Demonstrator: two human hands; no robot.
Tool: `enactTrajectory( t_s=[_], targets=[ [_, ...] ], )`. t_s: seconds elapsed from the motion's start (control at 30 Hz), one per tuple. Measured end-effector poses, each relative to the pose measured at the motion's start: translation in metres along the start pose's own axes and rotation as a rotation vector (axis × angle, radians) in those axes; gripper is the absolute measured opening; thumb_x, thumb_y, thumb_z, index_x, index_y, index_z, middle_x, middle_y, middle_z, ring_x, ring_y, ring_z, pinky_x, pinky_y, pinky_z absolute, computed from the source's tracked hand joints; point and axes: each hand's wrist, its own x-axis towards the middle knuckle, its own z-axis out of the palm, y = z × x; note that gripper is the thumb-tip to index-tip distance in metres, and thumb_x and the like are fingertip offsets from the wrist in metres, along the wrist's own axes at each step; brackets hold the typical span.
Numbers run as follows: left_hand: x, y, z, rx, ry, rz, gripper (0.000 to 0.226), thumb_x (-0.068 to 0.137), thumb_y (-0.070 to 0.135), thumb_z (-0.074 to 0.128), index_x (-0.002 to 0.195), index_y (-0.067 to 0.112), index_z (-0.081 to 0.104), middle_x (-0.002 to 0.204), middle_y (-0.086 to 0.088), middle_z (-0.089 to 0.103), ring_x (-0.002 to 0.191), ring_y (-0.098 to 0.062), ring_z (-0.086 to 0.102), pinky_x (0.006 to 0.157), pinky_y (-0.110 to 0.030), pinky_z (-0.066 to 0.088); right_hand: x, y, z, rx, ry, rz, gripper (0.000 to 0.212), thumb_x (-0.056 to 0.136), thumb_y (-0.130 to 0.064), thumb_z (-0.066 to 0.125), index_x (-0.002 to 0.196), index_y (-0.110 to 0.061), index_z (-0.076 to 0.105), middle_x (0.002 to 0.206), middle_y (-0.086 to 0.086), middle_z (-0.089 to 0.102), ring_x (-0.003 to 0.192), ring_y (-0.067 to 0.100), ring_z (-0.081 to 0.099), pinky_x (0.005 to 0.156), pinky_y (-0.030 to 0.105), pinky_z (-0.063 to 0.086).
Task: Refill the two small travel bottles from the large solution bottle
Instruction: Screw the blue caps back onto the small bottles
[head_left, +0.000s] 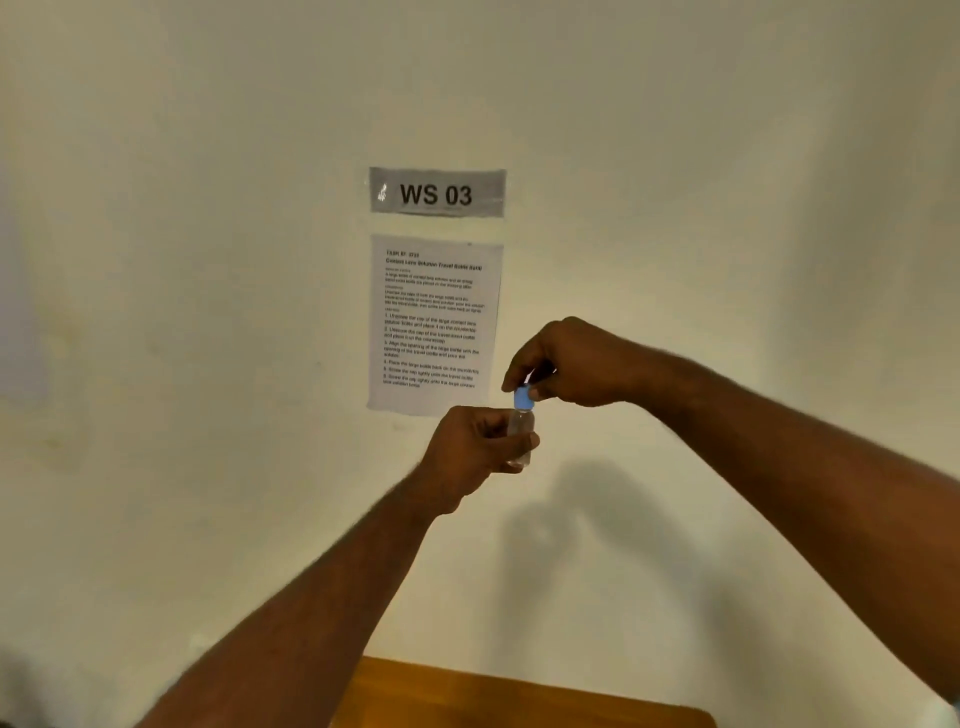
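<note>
Head view showed a small travel bottle raised in front of the wall, just past 6 o'clock from the frame's middle. Was gripped round the clear body by the left hand, fingers curled about it. Was capped in blue; the blue cap sat at 12 o'clock on the bottle, pinched by the fingertips of the right hand. Could not tell whether the cap was coming off or going on. Judged light and stiff, thin clear plastic, smooth enough to slip when wet, apt to spill if squeezed open. Best held low on the body, with the cap turned from its rim. Hung above a wooden table at 6 o'clock. Faced a printed instruction sheet at 11 o'clock from the bottle, under a "WS 03" sign. Saw no large solution bottle.
</note>
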Motion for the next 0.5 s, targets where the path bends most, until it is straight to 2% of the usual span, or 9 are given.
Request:
enactTrajectory(
  t_s=[0.07,0.13,0.2,0.27,0.33,0.37,0.4,0.43,0.5],
  targets=[
    [0.003,0.009,-0.001,0.015,-0.018,0.015,0.020,0.088,0.009,0.074,0.104,-0.003,0.074,0.081,-0.006,0.072,0.070,-0.012,0.069,0.071,-0.031,0.058,0.001,-0.006,-0.010,-0.028,0.006,0.031,0.022,0.087,-0.015,0.076,0.108,-0.021,0.076,0.097,-0.013,0.072,0.084,0.006,0.068,0.082,0.022,0.051],
    [0.004,0.016,-0.002,0.040,-0.036,0.031,0.017,0.087,0.010,0.075,0.099,-0.002,0.075,0.081,-0.009,0.071,0.071,-0.014,0.068,0.071,-0.031,0.059,0.003,-0.011,-0.016,-0.049,0.012,0.089,0.016,0.086,-0.031,0.077,0.097,-0.019,0.077,0.081,-0.014,0.071,0.071,0.006,0.070,0.072,0.023,0.052],
    [0.006,0.021,-0.004,0.054,-0.038,0.043,0.014,0.087,0.011,0.076,0.095,-0.001,0.075,0.080,-0.010,0.071,0.073,-0.016,0.068,0.070,-0.031,0.059,0.007,-0.014,-0.019,-0.097,0.033,0.185,0.031,0.082,-0.048,0.075,0.083,-0.017,0.074,0.067,-0.010,0.070,0.059,0.008,0.070,0.060,0.019,0.050],
    [0.007,0.025,-0.008,0.042,-0.044,0.053,0.011,0.087,0.010,0.076,0.094,0.003,0.076,0.081,-0.010,0.071,0.073,-0.018,0.068,0.070,-0.032,0.060,0.011,-0.016,-0.026,-0.098,0.071,0.241,0.038,0.083,-0.056,0.071,0.077,-0.018,0.072,0.064,-0.007,0.070,0.052,0.006,0.068,0.056,0.018,0.048],
    [0.009,0.029,-0.013,0.038,-0.043,0.057,0.012,0.088,0.009,0.074,0.099,0.004,0.076,0.086,-0.011,0.073,0.077,-0.018,0.070,0.070,-0.031,0.060,0.012,-0.015,-0.037,0.030,0.108,0.214,0.027,0.088,-0.047,0.070,0.088,-0.020,0.075,0.079,-0.006,0.075,0.060,0.006,0.071,0.064,0.021,0.055],
    [0.010,0.031,-0.014,0.041,-0.039,0.058,0.015,0.088,0.009,0.074,0.101,0.003,0.076,0.089,-0.011,0.074,0.079,-0.016,0.072,0.069,-0.030,0.060,0.011,-0.015,-0.043,0.092,0.099,0.174,0.017,0.090,-0.036,0.071,0.097,-0.021,0.076,0.089,-0.008,0.076,0.067,0.005,0.073,0.070,0.022,0.058],
    [0.011,0.033,-0.016,0.044,-0.036,0.060,0.017,0.088,0.008,0.073,0.104,0.002,0.076,0.091,-0.010,0.075,0.080,-0.015,0.073,0.068,-0.029,0.060,0.009,-0.017,-0.048,0.124,0.079,0.135,0.015,0.090,-0.024,0.073,0.105,-0.023,0.076,0.095,-0.012,0.074,0.074,0.001,0.072,0.075,0.019,0.057],
    [0.012,0.035,-0.017,0.043,-0.037,0.062,0.017,0.089,0.008,0.073,0.104,0.002,0.075,0.090,-0.009,0.075,0.081,-0.013,0.074,0.067,-0.028,0.060,0.009,-0.018,-0.051,0.107,0.052,0.106,0.023,0.088,-0.015,0.074,0.109,-0.025,0.076,0.097,-0.017,0.072,0.078,-0.003,0.069,0.075,0.013,0.053],
    [0.014,0.039,-0.019,0.040,-0.042,0.063,0.016,0.089,0.010,0.074,0.103,0.002,0.076,0.086,-0.005,0.076,0.080,-0.013,0.074,0.067,-0.028,0.060,0.009,-0.021,-0.049,0.054,0.038,0.090,0.030,0.085,-0.008,0.076,0.109,-0.026,0.076,0.095,-0.021,0.070,0.082,-0.004,0.066,0.072,0.009,0.047]
  ],
)
